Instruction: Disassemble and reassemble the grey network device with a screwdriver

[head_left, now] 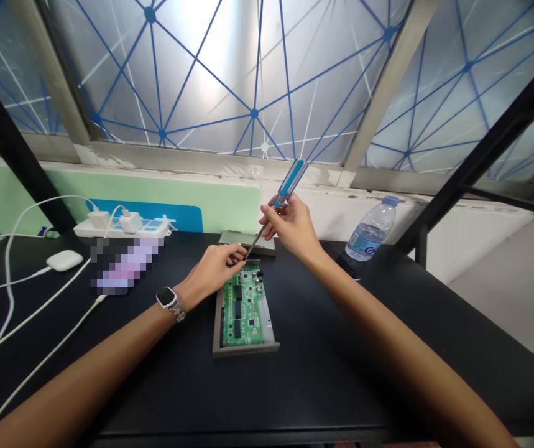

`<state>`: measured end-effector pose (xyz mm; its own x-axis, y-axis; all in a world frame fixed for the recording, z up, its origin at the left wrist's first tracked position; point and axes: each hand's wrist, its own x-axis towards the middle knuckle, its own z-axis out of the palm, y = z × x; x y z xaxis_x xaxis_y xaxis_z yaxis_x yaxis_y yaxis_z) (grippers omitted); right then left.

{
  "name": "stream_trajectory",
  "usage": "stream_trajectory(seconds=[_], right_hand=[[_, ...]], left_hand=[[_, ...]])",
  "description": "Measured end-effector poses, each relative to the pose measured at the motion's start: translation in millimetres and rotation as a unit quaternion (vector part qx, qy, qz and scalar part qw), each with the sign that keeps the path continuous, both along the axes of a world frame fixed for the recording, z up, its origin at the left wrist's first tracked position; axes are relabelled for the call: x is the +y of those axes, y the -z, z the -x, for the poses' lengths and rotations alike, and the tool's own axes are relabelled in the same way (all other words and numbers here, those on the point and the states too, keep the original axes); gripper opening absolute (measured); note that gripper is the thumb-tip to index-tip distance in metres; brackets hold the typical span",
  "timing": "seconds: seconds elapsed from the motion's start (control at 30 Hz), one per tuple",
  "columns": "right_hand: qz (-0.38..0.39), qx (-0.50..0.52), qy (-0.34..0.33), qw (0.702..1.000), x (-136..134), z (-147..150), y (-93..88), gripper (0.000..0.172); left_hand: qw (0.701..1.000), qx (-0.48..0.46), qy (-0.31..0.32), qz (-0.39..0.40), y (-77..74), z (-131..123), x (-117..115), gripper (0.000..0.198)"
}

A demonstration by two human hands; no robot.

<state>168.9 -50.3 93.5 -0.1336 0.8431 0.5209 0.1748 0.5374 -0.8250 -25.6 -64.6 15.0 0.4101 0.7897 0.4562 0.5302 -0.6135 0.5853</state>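
An open grey device case lies on the black table, with a green circuit board exposed inside. My right hand is closed around a blue-handled screwdriver, its shaft slanting down toward the board's far edge. My left hand, with a watch on the wrist, is pinched at the screwdriver's tip by the case's far end. What the fingertips hold there is too small to make out. A grey cover panel lies just behind the case.
A water bottle stands to the right. At the left lie a white power strip with chargers, white cables, a white earbud case and a blurred-out object. Black frame posts flank the table.
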Motion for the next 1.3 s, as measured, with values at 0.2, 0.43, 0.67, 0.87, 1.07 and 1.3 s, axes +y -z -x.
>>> stream_trajectory(seconds=[0.2, 0.43, 0.67, 0.87, 1.07, 1.3], right_hand=[[0.008, 0.012, -0.001, 1.0, -2, -1, -4.5, 0.026], [0.006, 0.018, -0.009, 1.0, 1, -3, -5.0, 0.026], [0.012, 0.01, -0.013, 1.0, 3, -5, -1.1, 0.023], [0.014, 0.0, -0.018, 1.0, 4, -4, 3.5, 0.026], [0.002, -0.023, -0.012, 1.0, 4, 1, 6.6, 0.025], [-0.012, -0.056, -0.01, 0.998, 1, 6, 13.1, 0.026]], left_hand=[[1.0, -0.014, -0.004, -0.001, 1.6, -2, -1, 0.015], [1.0, 0.023, -0.005, -0.013, -6.9, 0, -1, 0.023], [0.982, 0.163, -0.093, 0.011, -23.1, 27, 8, 0.02], [0.943, 0.095, 0.037, 0.316, -11.4, 34, 16, 0.029], [0.948, 0.027, 0.021, 0.316, -5.4, 14, 7, 0.037], [0.965, 0.032, -0.004, 0.261, 4.2, 4, 6, 0.044]])
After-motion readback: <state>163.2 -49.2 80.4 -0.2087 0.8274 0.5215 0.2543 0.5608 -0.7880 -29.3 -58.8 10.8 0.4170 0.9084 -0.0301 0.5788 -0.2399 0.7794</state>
